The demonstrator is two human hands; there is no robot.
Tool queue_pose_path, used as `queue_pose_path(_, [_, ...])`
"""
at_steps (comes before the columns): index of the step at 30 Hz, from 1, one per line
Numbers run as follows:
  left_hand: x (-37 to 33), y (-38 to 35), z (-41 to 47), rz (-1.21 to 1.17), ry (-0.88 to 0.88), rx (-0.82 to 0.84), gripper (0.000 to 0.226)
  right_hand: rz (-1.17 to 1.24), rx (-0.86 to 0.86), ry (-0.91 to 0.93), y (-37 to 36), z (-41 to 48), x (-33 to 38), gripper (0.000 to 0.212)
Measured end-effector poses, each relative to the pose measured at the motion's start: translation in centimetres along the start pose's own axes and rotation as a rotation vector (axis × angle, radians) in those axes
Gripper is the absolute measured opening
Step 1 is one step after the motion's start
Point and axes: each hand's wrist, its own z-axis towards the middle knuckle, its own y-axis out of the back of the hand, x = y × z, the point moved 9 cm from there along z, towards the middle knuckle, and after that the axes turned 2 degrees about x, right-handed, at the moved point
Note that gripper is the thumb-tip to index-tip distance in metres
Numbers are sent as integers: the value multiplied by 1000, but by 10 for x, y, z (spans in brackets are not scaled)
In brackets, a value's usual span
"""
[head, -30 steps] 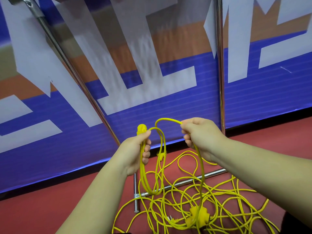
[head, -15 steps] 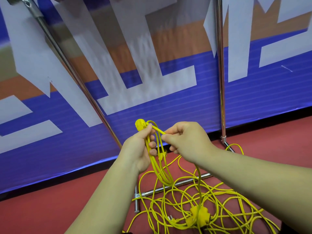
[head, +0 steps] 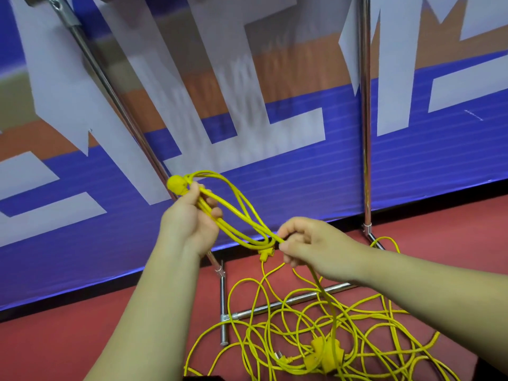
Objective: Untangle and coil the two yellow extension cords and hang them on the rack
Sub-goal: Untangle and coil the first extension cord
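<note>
Red floor [head: 82, 339] w/ heaped yellow cords [head: 327, 353], chrome rack [head: 365, 133], blue banner wall [head: 275, 188]

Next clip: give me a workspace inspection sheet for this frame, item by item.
Surface: red floor; loose cord lies on it.
Job's things: coiled loops held in the air, yellow plug at their upper end; tangled cord and socket block on the floor; metal rack, nothing hung on the parts in view.
Clutter: nothing seen.
Grips: left hand holds the loops just below the plug; right hand pinches their far end.
Cables: one strand runs from the right hand down into the tangle, which crosses the rack's base bar.
Surroundings: blue, white and orange banner behind the rack.
</note>
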Motion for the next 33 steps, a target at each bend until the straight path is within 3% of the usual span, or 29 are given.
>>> queue_pose_path(5, [-13,29,8,-50,-9,-31,34,37,-6,-63,13,-1,-21,5])
queue_pose_path(16, [4,26,3,-239,83,-39,31,11,-128,-18,16,6,-9,6])
queue_pose_path(25, [-13,33,14,-263,138,127,27,-83,252,-194,-7,-1,-55,16])
queue_pose_path(29, [-18,46,11,-85,103,84,25,-135,230,-266,9,-6,-75,26])
queue_pose_path(33, [0,33,-6,385,79,110,27,-148,-59,-189,40,4,-56,16])
